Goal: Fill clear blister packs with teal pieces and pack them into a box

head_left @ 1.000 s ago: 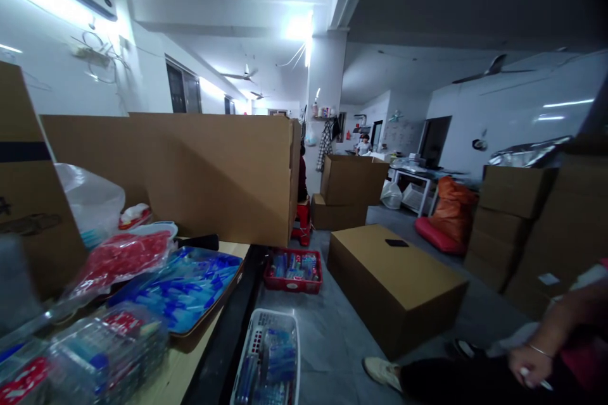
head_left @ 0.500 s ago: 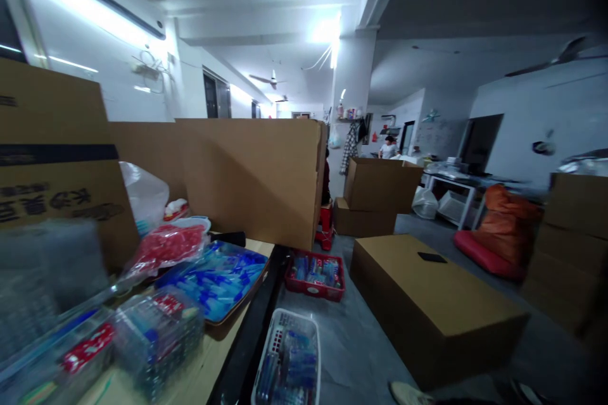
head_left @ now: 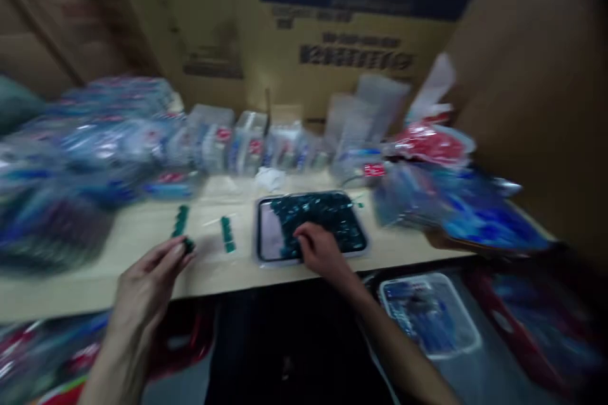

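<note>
My left hand (head_left: 152,278) is closed over the table's front edge, with a small dark green piece (head_left: 189,244) between thumb and fingers. Just beyond those fingertips lies a short row of green pieces (head_left: 181,220), and a second green strip (head_left: 227,234) lies to its right. My right hand (head_left: 320,250) reaches into a shallow dark-rimmed tray (head_left: 261,228) heaped with small dark green pieces (head_left: 337,218). Its fingers are pinched together at the near side of the heap; blur hides what they hold, if anything.
Clear plastic packs (head_left: 249,145) line the back of the table before a big cardboard box (head_left: 361,38). More packs (head_left: 104,133) pile up at left. Blue pieces in a tray (head_left: 489,212) and a red bag (head_left: 432,144) are at right. A white basket (head_left: 468,329) stands below the edge.
The view has swung from the room down and left onto the table. Both my hands, the green pieces and their tray now show.
</note>
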A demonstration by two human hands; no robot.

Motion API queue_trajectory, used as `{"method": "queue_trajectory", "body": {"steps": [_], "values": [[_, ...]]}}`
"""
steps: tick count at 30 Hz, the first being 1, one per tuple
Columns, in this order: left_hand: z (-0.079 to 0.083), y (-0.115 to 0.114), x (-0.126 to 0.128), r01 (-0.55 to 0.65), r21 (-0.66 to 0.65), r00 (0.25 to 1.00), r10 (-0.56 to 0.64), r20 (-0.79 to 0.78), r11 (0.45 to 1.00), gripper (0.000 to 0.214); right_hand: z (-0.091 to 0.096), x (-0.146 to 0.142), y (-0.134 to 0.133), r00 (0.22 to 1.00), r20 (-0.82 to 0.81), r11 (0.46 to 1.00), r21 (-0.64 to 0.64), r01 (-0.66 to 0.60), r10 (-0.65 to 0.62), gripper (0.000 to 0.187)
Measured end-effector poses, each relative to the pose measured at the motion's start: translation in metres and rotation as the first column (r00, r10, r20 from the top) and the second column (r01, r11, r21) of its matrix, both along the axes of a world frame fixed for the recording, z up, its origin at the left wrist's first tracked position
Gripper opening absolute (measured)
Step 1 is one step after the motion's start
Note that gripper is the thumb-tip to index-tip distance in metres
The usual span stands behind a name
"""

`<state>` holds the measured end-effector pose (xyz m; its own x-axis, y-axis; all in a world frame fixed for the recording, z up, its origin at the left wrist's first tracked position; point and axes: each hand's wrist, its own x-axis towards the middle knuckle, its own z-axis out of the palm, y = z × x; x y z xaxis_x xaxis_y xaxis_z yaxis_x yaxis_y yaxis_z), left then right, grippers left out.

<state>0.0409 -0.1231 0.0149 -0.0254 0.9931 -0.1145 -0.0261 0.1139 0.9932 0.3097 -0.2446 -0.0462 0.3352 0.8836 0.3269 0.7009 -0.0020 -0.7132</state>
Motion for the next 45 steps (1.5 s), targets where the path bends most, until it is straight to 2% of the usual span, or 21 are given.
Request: {"method": "queue_trajectory", "body": {"steps": [1,3,6,9,12,15,19,21,25,28,30,35,37,39,43,45], "values": [[-0.006,0.002,-0.011,-0.022,-0.063,0.998,0.026,0.054,0.998,0.039,-0.004,-0.005,0.002,0.999,0.004,0.999,0.007,-0.032,0.032,0.018],[-0.016,0.007,-0.025,-0.037,-0.105,0.991,0.05,0.126,0.994,0.046,-0.006,-0.019,0.006,0.996,0.015,0.996,0.0,-0.089,0.089,0.017],[-0.025,0.011,-0.031,-0.035,-0.084,0.99,0.046,0.137,0.996,0.048,-0.002,-0.048,0.01,0.98,0.067,0.982,-0.049,-0.184,0.187,0.018],[-0.035,0.014,-0.03,0.031,-0.046,0.997,-0.028,0.079,0.998,0.047,0.002,-0.076,0.013,0.932,0.174,0.947,-0.109,-0.301,0.317,0.024],[-0.047,0.015,-0.025,0.182,0.083,0.979,-0.173,-0.104,0.98,0.042,-0.002,-0.089,0.018,0.878,0.305,0.929,-0.173,-0.328,0.368,0.032],[-0.058,0.014,-0.016,0.371,0.231,0.898,-0.285,-0.334,0.899,0.03,-0.01,-0.091,0.02,0.861,0.364,0.93,-0.237,-0.282,0.354,0.041],[-0.074,0.013,-0.003,0.579,0.367,0.763,-0.325,-0.559,0.728,0.013,-0.016,-0.09,0.02,0.861,0.356,0.916,-0.304,-0.261,0.363,0.046],[-0.083,0.015,0.001,0.616,0.431,0.739,-0.292,-0.607,0.66,0.014,-0.016,-0.091,0.019,0.862,0.344,0.909,-0.322,-0.264,0.372,0.047],[-0.096,0.015,0.005,0.651,0.5,0.724,-0.269,-0.636,0.571,0.017,-0.015,-0.092,0.021,0.868,0.318,0.905,-0.322,-0.279,0.381,0.045],[-0.097,0.008,0.006,0.69,0.51,0.701,-0.3,-0.646,0.514,0.021,-0.015,-0.092,0.023,0.876,0.296,0.904,-0.318,-0.286,0.381,0.045],[-0.096,0.002,0.007,0.684,0.519,0.71,-0.304,-0.636,0.512,0.02,-0.015,-0.092,0.024,0.879,0.289,0.906,-0.311,-0.288,0.379,0.046],[-0.09,-0.007,0.007,0.614,0.492,0.758,-0.289,-0.585,0.617,0.013,-0.019,-0.093,0.021,0.877,0.303,0.912,-0.292,-0.287,0.373,0.048],[-0.09,-0.008,0.006,0.612,0.479,0.759,-0.298,-0.578,0.63,0.013,-0.021,-0.094,0.019,0.878,0.309,0.917,-0.282,-0.283,0.366,0.048],[-0.092,-0.009,0.007,0.62,0.503,0.757,-0.291,-0.584,0.602,0.014,-0.022,-0.094,0.018,0.881,0.308,0.919,-0.281,-0.278,0.36,0.048],[-0.096,-0.011,0.009,0.664,0.574,0.724,-0.221,-0.653,0.479,0.018,-0.023,-0.096,0.017,0.884,0.303,0.919,-0.288,-0.271,0.355,0.051],[-0.098,-0.012,0.008,0.689,0.577,0.697,-0.185,-0.692,0.438,0.019,-0.024,-0.097,0.017,0.885,0.301,0.919,-0.286,-0.272,0.356,0.052]]}}
